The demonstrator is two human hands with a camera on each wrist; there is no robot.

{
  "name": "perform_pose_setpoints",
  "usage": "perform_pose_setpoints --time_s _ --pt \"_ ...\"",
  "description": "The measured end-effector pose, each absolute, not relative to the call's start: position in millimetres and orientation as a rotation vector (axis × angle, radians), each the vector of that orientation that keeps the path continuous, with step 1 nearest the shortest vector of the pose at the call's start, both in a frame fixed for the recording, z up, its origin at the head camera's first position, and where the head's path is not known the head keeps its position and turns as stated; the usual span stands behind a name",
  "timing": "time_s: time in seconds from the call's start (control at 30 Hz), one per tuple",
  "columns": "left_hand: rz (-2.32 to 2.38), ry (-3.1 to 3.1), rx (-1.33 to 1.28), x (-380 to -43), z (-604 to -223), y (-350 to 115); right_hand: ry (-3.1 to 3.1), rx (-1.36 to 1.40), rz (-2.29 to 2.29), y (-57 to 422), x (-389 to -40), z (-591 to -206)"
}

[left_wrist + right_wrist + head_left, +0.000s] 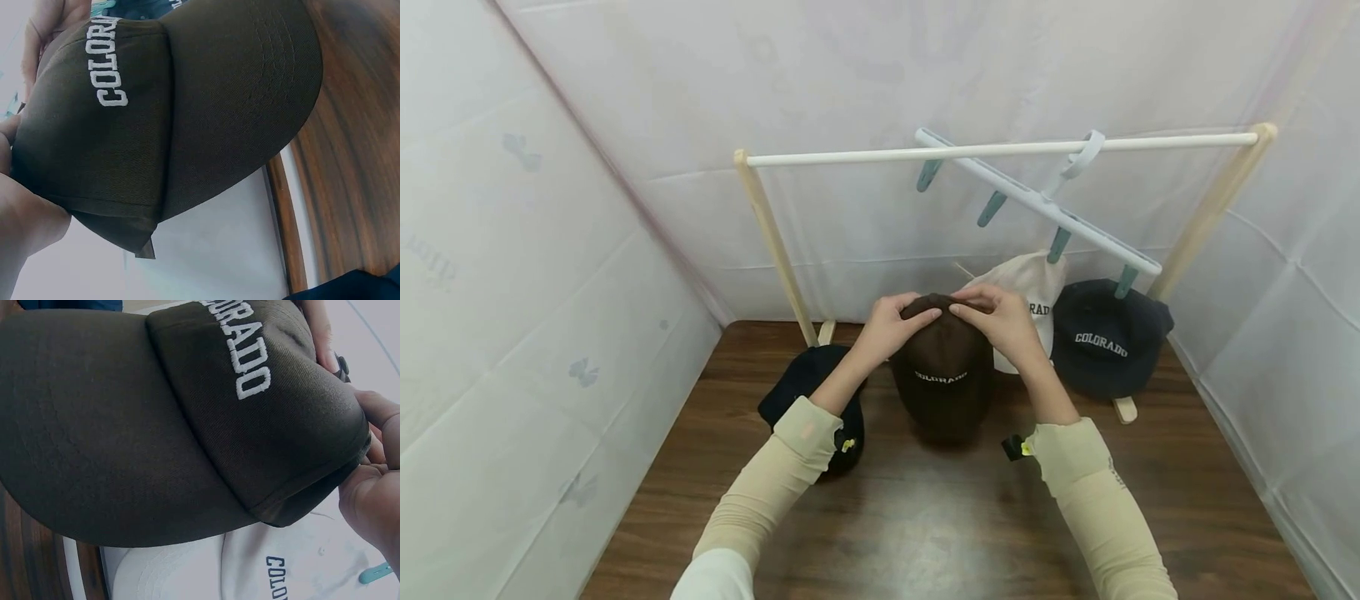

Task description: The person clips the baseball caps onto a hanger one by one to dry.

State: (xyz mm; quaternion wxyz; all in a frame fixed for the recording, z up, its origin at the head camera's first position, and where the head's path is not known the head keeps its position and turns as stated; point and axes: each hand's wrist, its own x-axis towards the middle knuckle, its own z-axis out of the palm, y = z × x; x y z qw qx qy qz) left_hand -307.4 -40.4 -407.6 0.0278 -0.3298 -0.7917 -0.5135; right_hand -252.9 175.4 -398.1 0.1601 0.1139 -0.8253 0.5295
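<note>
A dark brown baseball cap (942, 367) with white COLORADO lettering hangs brim-down between both hands, raised off the table. My left hand (887, 332) pinches its crown edge from the left. On the other side my right hand (1006, 323) pinches it, thumb in front. The brown cap (106, 137) fills much of the left wrist view, and the same cap (269, 419) shows in the right wrist view. A white clip hanger (1022, 193) hangs behind; one clip meets a cream cap (1011, 287), another a dark grey cap (1108, 342).
A navy cap (812, 371) lies on the wooden table (910, 533) by the left forearm. The rack has a white rod (850, 156) and wooden posts (775, 250). Two clips (992, 208) on the hanger's left half hold nothing. Pale curtains surround the table.
</note>
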Motion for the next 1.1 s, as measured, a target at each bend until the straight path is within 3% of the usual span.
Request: perform_pose_setpoints --time_s 0.37,1.1 --pt "-1.509 -2.492 -1.020 -307 -390 -43 -2.302 0.347 1.488 176 -251 -392" --pt "-1.436 -2.471 -1.062 -306 -393 -35 -2.319 0.370 1.483 182 -248 -394"
